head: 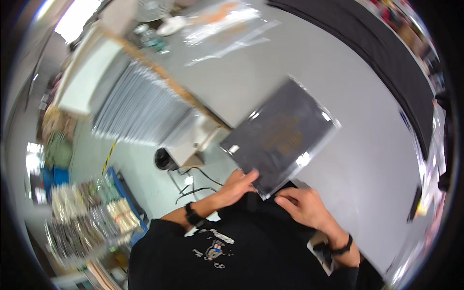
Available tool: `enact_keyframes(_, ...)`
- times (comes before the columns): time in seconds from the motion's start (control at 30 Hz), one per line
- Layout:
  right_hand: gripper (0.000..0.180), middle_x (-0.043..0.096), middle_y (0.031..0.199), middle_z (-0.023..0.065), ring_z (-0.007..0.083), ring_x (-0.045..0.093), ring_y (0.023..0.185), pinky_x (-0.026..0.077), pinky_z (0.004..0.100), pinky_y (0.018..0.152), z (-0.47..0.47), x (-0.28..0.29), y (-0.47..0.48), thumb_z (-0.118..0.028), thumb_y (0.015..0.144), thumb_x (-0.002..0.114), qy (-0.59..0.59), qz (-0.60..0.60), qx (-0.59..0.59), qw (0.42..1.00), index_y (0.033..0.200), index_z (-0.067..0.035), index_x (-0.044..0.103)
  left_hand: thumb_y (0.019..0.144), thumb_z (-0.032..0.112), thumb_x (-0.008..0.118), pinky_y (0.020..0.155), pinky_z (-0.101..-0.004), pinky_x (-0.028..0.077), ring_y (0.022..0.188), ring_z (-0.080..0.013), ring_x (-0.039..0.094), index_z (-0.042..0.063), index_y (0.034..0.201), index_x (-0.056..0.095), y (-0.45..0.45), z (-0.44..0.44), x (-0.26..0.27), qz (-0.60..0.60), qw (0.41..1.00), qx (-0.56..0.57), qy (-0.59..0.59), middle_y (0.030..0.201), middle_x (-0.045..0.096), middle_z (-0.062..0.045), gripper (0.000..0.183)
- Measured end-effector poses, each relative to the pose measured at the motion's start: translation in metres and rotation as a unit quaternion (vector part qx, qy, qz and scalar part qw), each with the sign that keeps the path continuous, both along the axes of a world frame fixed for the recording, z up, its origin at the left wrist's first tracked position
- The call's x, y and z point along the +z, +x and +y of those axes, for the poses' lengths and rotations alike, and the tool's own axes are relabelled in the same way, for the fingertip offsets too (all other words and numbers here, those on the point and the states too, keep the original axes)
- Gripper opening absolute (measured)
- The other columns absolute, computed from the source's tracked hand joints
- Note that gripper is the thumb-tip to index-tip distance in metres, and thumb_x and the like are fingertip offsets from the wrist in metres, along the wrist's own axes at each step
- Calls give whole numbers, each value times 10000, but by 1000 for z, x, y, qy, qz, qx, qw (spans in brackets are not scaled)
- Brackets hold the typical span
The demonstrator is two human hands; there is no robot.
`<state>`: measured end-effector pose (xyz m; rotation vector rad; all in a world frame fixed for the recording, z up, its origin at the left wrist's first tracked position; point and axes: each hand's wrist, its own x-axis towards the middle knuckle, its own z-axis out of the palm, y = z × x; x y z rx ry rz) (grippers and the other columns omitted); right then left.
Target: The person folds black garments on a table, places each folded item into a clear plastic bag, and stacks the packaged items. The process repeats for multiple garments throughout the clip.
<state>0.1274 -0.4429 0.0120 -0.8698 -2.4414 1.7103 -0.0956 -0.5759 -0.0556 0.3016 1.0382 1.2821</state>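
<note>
A flat black item sealed in a clear plastic bag (268,141), probably a folded garment, is held tilted in front of me. It bears an orange-brown print and a small white label. My left hand (235,188) grips its near left corner, thumb on top and fingers hidden beneath. Just right of the bag's near corner is my right hand (308,208), fingers loosely curled with a gap to the thumb. Nothing shows in that hand, and it appears apart from the bag. The grey tabletop (315,65) extends behind and to the right of the package.
Many bagged flat packs (141,105) stand in a tight row left of the table. Clear plastic bags (224,32) lie at the far end near a fan (154,9). Black fabric (377,54) runs along the far right edge. Bundled packets (90,214) sit at lower left; cables (194,185) cross the floor.
</note>
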Motion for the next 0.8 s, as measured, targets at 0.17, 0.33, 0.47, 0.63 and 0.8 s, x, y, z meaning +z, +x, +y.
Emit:
enact_keyframes(0.17,161,743,765,93,121,697,663,564,284,623,13,6,10,-124,1018,712,-32,-8,-169,985,1047,23,768,1042,164,705,916,-324,558,1017,-115,666,4,1256,654,-18,36,32,131,970,205,-16,1140,720,-38,272)
enact_keyframes(0.33,213,733,759,84,113,674,640,565,271,607,27,-4,39,-150,1048,689,-12,-1,-197,980,1043,51,758,1030,233,725,871,-352,600,1013,-159,697,41,1277,658,-107,41,109,240,894,335,175,1135,721,-33,320)
enact_keyframes(0.47,233,732,768,84,116,674,646,569,272,608,33,-14,54,-168,1055,688,-19,8,-205,979,1043,54,757,977,229,792,823,-364,567,1003,-147,666,103,1180,640,-193,2,170,325,765,548,88,1157,710,-13,284)
enact_keyframes(0.63,254,721,801,57,102,657,646,543,245,592,40,-18,59,-217,1077,668,-34,-10,-191,981,1067,24,746,993,259,756,673,-317,592,852,-154,726,63,1227,674,-335,-89,220,424,718,546,79,1039,746,-32,316)
enact_keyframes(0.8,252,726,795,69,105,661,652,545,250,595,50,-19,59,-200,1075,666,-19,7,-190,982,1057,37,748,895,407,849,841,-357,557,939,-211,725,-116,1223,689,-442,-162,188,594,634,431,-244,1055,760,-133,637)
